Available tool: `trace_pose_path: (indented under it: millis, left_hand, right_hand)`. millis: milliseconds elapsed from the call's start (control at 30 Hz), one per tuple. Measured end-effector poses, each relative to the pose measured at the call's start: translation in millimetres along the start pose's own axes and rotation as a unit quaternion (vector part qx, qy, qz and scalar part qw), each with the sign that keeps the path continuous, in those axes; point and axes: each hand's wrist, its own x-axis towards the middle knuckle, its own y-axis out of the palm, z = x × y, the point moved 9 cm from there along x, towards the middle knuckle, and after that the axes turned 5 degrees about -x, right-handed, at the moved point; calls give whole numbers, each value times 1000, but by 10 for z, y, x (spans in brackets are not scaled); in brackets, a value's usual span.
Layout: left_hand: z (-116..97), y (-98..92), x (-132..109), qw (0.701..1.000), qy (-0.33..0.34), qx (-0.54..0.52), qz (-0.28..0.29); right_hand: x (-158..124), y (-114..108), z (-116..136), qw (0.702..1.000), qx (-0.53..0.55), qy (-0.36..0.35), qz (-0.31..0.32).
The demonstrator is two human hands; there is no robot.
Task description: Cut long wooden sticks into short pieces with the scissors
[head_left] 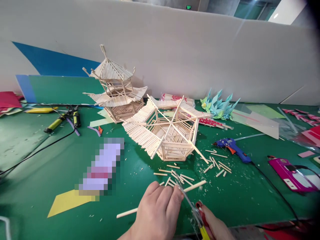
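My left hand is closed round a pale wooden stick, which sticks out on both sides of the fist. My right hand, at the lower edge, grips scissors with red and yellow handles. The scissor blades are parted and lie across the stick beside my left fingertips. Short cut stick pieces are scattered just beyond. Behind them stands a partly roofed stick structure, with long sticks crossing over its open top.
A finished-looking stick pagoda stands at the back. A blue glue gun and a magenta power strip lie right. Pliers, yellow paper and a blurred rectangle are left. Teal paper leaves sit behind.
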Motion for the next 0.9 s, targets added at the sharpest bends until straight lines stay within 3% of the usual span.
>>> trace_pose_path:
  millis: [133, 300, 433, 533, 667, 733, 800, 900]
  left_hand:
    - [27, 47, -14, 1000, -7, -10, 14]
    - [102, 55, 14, 992, -38, -112, 39]
    - [219, 141, -1, 944, -145, -276, 105]
    - [238, 178, -20, 914, -183, -343, 114]
    - [320, 241, -63, 880, -238, -395, 112]
    - [360, 297, -96, 846, -271, -441, 125]
    - [391, 386, -151, 790, -317, -502, 150]
    - [400, 547, -273, 661, -403, -608, 176]
  right_hand:
    - [-4, 160, -29, 995, 70, 58, 42]
    - [-50, -33, -26, 987, 135, 65, -58]
    - [-10, -30, -54, 987, 128, 83, -47]
    - [42, -39, -107, 988, 101, 107, -54]
    - [41, -109, -50, 995, 41, 59, -66]
    - [3, -159, 7, 997, 14, 14, -72]
    - [-36, -191, 80, 996, -19, -43, -72]
    - [-60, -173, 151, 992, -47, -103, -49]
